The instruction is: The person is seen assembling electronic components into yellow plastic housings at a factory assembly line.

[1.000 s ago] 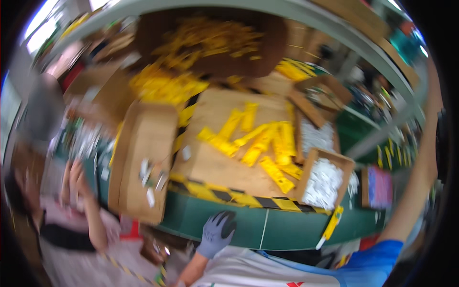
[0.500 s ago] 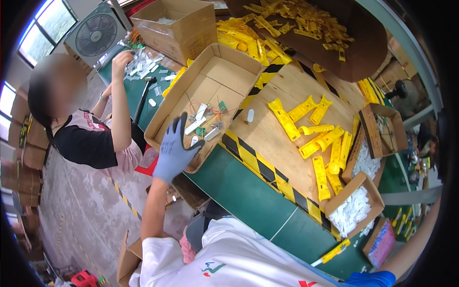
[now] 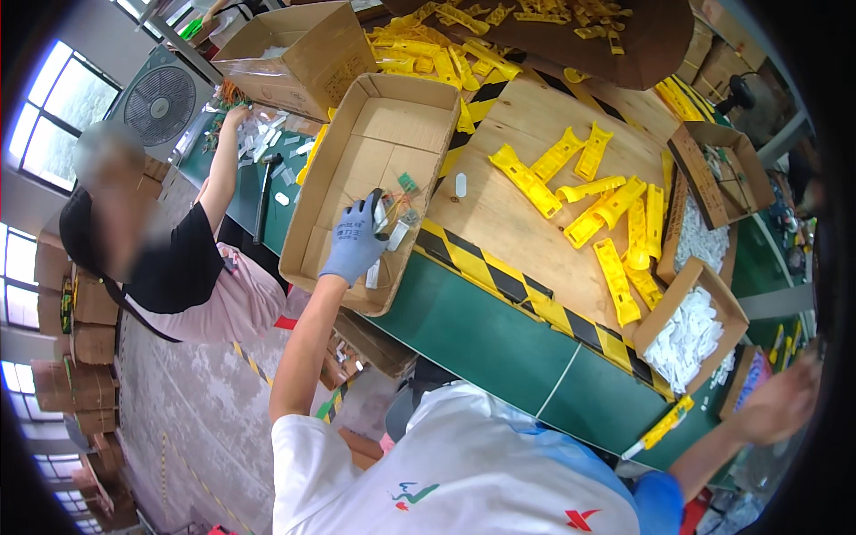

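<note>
My left hand [image 3: 355,239], in a grey-blue glove with dark fingertips, reaches into a shallow cardboard box [image 3: 308,205]. Its fingers and thumb close around a small white plastic piece [image 3: 382,217], partly hidden by the glove. Beside it in the box lie green circuit boards [image 3: 407,182] with thin wires, plus another white piece [image 3: 373,274]. Far to the right is my bare right hand [image 3: 785,399], close to a low carton [image 3: 742,382]; its fingers are blurred and hard to make out.
Yellow plastic shells [image 3: 526,182] lie on a wooden board [image 3: 499,241] edged with black-and-yellow tape. An open carton of white parts [image 3: 682,334] stands at the right. At the left, a co-worker [image 3: 178,267] reaches toward small parts on the green table [image 3: 464,330].
My left hand has moved deeper among the box's parts, and its spread fingers have closed. My right hand has come into view at the right. The co-worker's raised hand has lowered to the table.
</note>
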A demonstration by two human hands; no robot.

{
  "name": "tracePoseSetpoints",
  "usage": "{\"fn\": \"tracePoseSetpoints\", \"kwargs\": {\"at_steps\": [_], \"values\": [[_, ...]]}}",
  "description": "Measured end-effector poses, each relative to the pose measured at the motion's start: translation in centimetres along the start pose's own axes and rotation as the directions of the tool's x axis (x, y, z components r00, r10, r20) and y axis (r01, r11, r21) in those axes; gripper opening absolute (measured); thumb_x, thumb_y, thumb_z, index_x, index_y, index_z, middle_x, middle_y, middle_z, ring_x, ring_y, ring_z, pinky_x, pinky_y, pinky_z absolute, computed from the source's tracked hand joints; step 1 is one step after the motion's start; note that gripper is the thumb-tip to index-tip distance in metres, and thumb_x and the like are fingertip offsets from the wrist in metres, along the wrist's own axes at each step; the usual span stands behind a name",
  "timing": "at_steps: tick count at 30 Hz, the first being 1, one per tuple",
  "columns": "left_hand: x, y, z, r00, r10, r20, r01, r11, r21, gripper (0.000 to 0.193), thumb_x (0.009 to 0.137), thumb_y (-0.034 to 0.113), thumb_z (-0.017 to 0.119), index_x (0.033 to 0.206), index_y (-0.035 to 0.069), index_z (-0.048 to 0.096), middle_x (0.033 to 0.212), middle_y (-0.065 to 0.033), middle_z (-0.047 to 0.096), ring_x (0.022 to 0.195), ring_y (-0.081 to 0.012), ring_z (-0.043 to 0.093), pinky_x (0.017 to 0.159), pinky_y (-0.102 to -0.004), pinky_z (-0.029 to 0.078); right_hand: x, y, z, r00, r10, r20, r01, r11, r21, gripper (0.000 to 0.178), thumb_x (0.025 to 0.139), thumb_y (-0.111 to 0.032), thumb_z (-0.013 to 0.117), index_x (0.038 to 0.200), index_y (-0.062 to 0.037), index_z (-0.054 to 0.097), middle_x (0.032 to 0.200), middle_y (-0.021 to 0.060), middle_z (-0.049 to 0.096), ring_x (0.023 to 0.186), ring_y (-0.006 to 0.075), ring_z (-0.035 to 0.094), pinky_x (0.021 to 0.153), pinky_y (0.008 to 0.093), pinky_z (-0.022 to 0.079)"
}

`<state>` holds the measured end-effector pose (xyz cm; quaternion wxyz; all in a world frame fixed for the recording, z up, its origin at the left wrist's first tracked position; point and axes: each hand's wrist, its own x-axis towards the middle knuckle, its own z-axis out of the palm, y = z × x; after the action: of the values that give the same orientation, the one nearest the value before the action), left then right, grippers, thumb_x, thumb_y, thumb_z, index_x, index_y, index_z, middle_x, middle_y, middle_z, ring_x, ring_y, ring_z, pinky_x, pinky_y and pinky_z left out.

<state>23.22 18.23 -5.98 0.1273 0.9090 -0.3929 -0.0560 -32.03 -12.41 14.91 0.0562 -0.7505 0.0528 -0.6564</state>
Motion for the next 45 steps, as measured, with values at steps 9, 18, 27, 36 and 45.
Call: {"fn": "tracePoseSetpoints", "kwargs": {"at_steps": [9, 18, 27, 36, 45], "values": [[-0.5, 2.2, -4.7, 0.965, -0.174, -0.195, -0.075, 0.531, -0.844, 0.05, 0.072, -0.004, 0.065, 0.121, 0.005, 0.06, 0.101, -0.0053, 0.065, 0.088, -0.0152, 0.062, 0.074, -0.0276, 0.052, -21.4, -15.8, 11.9, 0.199, 0.841, 0.504, -0.977, 0.211, 0.034, 0.007, 0.086, 0.0, 0.065, 0.093, 0.0013, 0.064, 0.084, 0.0045, 0.061, 0.075, 0.0104, 0.057, 0.07, 0.0242, 0.047], [-6.0, 22.3, -5.0, 0.875, 0.349, -0.334, -0.481, 0.55, -0.683, 0.055, 0.07, 0.007, 0.07, 0.123, 0.005, 0.056, 0.105, -0.0161, 0.06, 0.093, -0.0329, 0.062, 0.083, -0.0375, 0.05, -24.1, -12.9, 12.5, 0.113, 0.917, 0.381, -0.99, 0.072, 0.12, 0.011, 0.09, -0.001, 0.063, 0.1, 0.0029, 0.062, 0.086, 0.0037, 0.062, 0.077, 0.0085, 0.059, 0.073, 0.0217, 0.047], [-8.8, 21.3, -3.1, 0.931, 0.316, 0.181, -0.108, 0.714, -0.691, 0.058, 0.081, 0.017, 0.067, 0.136, 0.007, 0.051, 0.105, -0.0134, 0.068, 0.086, -0.0193, 0.067, 0.081, -0.0341, 0.053, -28.4, -12.7, 11.9, 0.055, 0.944, 0.326, -0.992, 0.016, 0.123, 0.009, 0.091, -0.002, 0.062, 0.098, 0.0032, 0.063, 0.082, 0.0035, 0.063, 0.074, 0.0088, 0.06, 0.07, 0.0219, 0.047], [-1.0, 0.3, -0.6, 0.894, -0.443, 0.062, 0.433, 0.823, -0.367, 0.039, 0.086, 0.032, 0.065, 0.113, 0.004, 0.065, 0.086, -0.0158, 0.07, 0.08, -0.0291, 0.068, 0.076, -0.0399, 0.051, -27.5, -12.7, 12.2, 0.337, 0.907, 0.255, -0.941, 0.332, 0.062, 0.015, 0.094, -0.002, 0.054, 0.105, 0.0039, 0.064, 0.089, 0.01, 0.062, 0.076, 0.0141, 0.061, 0.069, 0.0255, 0.05], [-3.9, 9.3, -4.8, 0.853, -0.019, -0.522, -0.211, 0.901, -0.378, 0.031, 0.076, 0.009, 0.072, 0.105, 0.003, 0.067, 0.098, -0.0162, 0.068, 0.091, -0.0313, 0.066, 0.081, -0.0326, 0.051, -26.3, -12.0, 10.1, 0.426, 0.903, 0.051, -0.898, 0.415, 0.145, 0.011, 0.093, 0.0, 0.053, 0.098, 0.0043, 0.062, 0.093, 0.0114, 0.059, 0.077, 0.0154, 0.058, 0.069, 0.0252, 0.047]]}}
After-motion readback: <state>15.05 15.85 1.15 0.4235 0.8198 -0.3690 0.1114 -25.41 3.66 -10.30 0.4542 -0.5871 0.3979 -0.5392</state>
